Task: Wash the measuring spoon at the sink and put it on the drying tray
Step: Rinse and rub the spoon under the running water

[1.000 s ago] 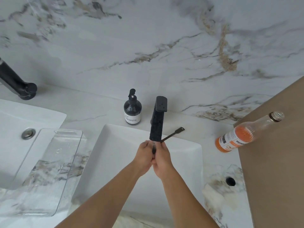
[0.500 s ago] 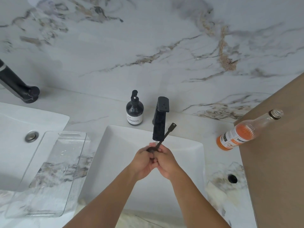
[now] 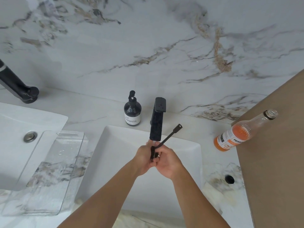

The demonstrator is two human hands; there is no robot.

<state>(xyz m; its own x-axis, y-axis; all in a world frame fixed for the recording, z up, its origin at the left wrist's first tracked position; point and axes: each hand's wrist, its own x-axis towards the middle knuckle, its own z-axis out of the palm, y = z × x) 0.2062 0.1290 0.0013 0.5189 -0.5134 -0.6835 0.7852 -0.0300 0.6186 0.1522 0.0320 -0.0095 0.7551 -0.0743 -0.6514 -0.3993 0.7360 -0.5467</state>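
Your two bare forearms reach forward and meet in the middle. Your left hand (image 3: 142, 159) and right hand (image 3: 167, 159) press together, fingers curled closed around the measuring spoon (image 3: 166, 140) between them.

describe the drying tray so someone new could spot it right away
Start at the white sink under the black faucet. Just left of it, the drying tray lies flat on the marble counter. It alone is clear, with a handle slot at its far end.
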